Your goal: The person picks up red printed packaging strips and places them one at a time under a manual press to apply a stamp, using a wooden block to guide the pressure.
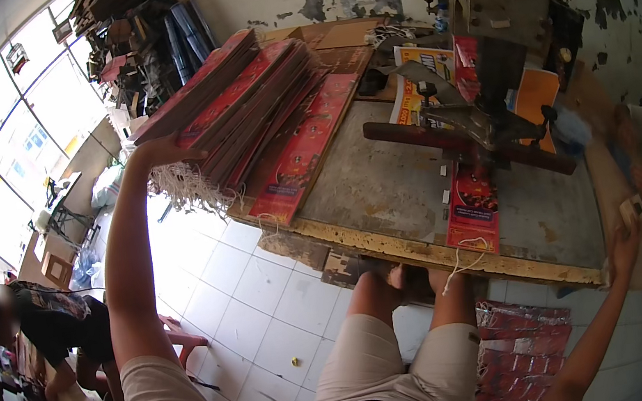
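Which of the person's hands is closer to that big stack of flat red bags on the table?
Left. The left hand rests against the stack of flat red bags at its near end. The right hand is far off, past the table's right corner.

left hand (156, 152) reaches far out, palm against the near end of a leaning stack of flat red printed paper bags (239, 96) with white string handles (186, 189) dangling below, on the left end of the worn wooden table (385, 183). right hand (625, 245) is raised at the table's right corner, fingers closed on a small tan object (632, 208), too blurred to identify. one red bag (473, 207) hangs over the near table edge under a dark metal press (475, 123); more red bags (522, 353) lie on the tiled floor (254, 310).
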The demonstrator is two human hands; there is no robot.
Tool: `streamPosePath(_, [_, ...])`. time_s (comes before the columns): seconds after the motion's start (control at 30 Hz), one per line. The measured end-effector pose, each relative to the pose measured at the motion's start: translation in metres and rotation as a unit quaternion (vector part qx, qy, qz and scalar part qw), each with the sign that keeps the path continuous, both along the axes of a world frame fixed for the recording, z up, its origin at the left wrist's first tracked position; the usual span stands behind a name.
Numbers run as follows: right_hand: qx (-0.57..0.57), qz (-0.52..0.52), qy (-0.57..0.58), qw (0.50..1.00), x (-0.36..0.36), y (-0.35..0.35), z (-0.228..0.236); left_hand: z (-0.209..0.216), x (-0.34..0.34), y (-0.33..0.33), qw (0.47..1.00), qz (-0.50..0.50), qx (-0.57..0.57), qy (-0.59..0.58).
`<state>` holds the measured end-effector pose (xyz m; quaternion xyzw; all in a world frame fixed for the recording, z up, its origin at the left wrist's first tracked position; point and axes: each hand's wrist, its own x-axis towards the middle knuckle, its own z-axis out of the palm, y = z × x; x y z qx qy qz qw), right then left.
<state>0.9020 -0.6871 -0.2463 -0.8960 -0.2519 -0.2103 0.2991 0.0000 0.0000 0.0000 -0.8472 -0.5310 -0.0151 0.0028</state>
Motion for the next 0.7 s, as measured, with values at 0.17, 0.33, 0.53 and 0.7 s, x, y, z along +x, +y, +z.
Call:
streamPosePath(0.17, [-0.021,-0.019,-0.013,1.000,0.001,-0.001,-0.012,0.033,0.020,-0.005,0.991,0.007,-0.118,0.055])
streamPosePath(0.33, [-0.017,-0.005,-0.007,1.000,0.009,-0.009,-0.011,0.051,0.023,0.013,0.972,0.080,-0.209,0.076])
streamPosePath(0.53, [-0.037,0.002,-0.037,0.999,0.017,-0.010,-0.017,0.080,0.015,0.005,0.962,0.120,-0.242,0.029])
streamPosePath(0.7, [-0.024,0.021,-0.019,0.999,0.010,0.003,-0.020,0.079,0.001,0.009,0.941,0.157,-0.290,-0.083])
